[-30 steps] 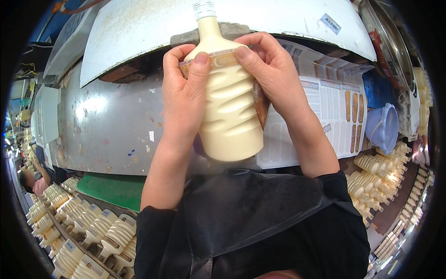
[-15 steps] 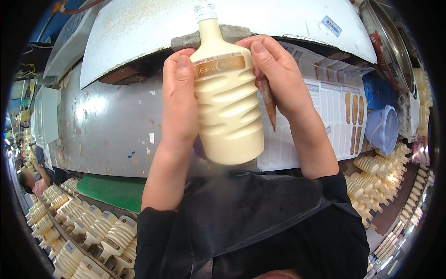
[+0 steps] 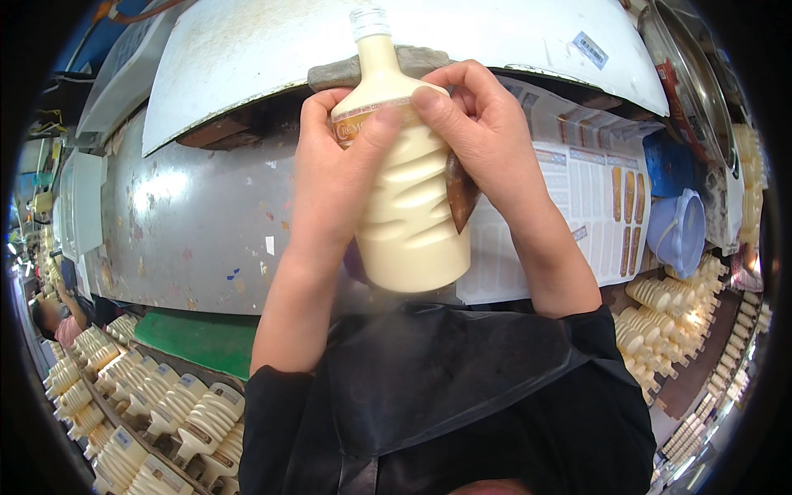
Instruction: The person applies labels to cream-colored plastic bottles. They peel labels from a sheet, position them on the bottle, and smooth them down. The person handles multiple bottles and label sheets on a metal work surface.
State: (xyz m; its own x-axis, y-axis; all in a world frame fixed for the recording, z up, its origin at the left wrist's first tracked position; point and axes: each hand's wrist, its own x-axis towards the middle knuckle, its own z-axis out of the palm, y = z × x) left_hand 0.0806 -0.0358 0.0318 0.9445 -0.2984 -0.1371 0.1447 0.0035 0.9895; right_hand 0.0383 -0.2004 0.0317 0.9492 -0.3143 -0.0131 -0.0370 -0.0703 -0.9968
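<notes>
A cream-coloured bottle [image 3: 417,260] with slanting ridges and a clear threaded neck lies between my hands, neck pointing away from me. My left hand [image 3: 342,161] grips its left side, with the thumb pressed over the gold label [image 3: 353,130] near the shoulder. At the right shoulder, my right hand [image 3: 487,124] lays its thumb on the bottle beside the label, fingers curled around the edge. A brown pointed flat tool [image 3: 462,194] sticks out below the right palm, held in that hand; its upper end is hidden. Behind the bottle's neck lies a rolled grey cloth [image 3: 334,76].
A backing sheet [image 3: 577,177] with gold labels lies on the metal table [image 3: 198,223] at right. Past it stands a blue bucket [image 3: 681,235]. A white panel [image 3: 264,49] crosses the back. Similar bottles [image 3: 202,421] fill racks both sides; a person [image 3: 66,318] is far left.
Both thumbs have come inward onto the label area, covering much of the label. The bottle has turned slightly, and the brown tool has swung with its broad face showing.
</notes>
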